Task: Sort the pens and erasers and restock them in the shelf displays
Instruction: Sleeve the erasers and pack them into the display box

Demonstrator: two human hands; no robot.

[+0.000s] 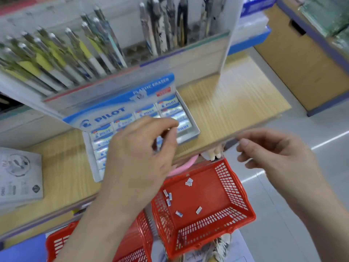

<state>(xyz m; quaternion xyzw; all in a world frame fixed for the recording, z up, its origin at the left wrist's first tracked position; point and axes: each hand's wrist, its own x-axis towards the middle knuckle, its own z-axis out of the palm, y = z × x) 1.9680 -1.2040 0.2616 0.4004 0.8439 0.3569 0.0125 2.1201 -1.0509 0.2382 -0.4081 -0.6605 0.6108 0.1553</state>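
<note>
Grey box (20,174) at left end of wooden shelf (236,103). Above it, pens (56,59) stand in the rack, tops leaning up-left. Eraser display box (120,112) mid-shelf, long axis left to right, rising to the right; packed erasers (168,104) lie the same way. Left hand (139,154) over the box, fingers bent, thumb and forefinger tips close; blur, cannot tell whether they pinch anything. Below, red basket (236,188) holds loose erasers (179,213) at mixed angles. Right hand (273,154) beside shelf edge, fingers loosely curled, holding nothing.
</note>
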